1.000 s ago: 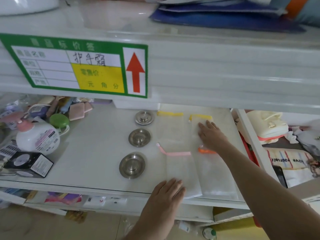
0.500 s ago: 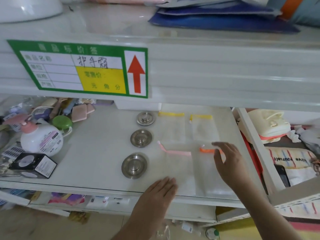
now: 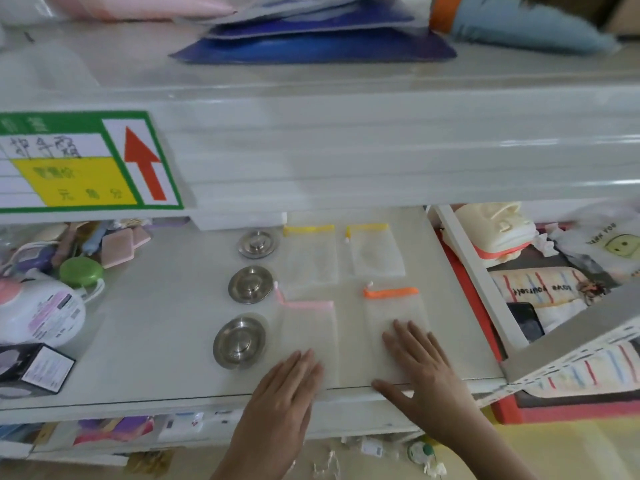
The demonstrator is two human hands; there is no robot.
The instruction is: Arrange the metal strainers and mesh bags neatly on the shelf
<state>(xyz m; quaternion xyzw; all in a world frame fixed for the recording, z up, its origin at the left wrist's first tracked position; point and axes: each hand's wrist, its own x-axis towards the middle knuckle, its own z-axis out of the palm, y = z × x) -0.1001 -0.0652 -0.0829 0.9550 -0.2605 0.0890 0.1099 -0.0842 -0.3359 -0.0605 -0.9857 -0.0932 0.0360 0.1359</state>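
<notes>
Three round metal strainers stand in a column on the white shelf (image 3: 166,327): far (image 3: 258,243), middle (image 3: 250,284), near (image 3: 239,342). To their right lie several white mesh bags in a grid: yellow-trimmed ones at the back (image 3: 309,253) (image 3: 375,252), a pink-trimmed one (image 3: 308,327) and an orange-trimmed one (image 3: 394,317) in front. My left hand (image 3: 284,400) rests flat on the near end of the pink-trimmed bag. Flat on the near end of the orange-trimmed bag lies my right hand (image 3: 420,372), fingers spread.
A white lotion bottle (image 3: 41,311), a green round case (image 3: 81,271), a black box (image 3: 33,370) and pink pads (image 3: 119,245) crowd the shelf's left. An upper shelf with a green price label (image 3: 79,161) overhangs. A divider (image 3: 471,282) bounds the right side.
My right hand has drawn back from the far yellow-trimmed bag to the near end of the orange-trimmed bag. The view has shifted closer; my left hand stays on the pink-trimmed bag.
</notes>
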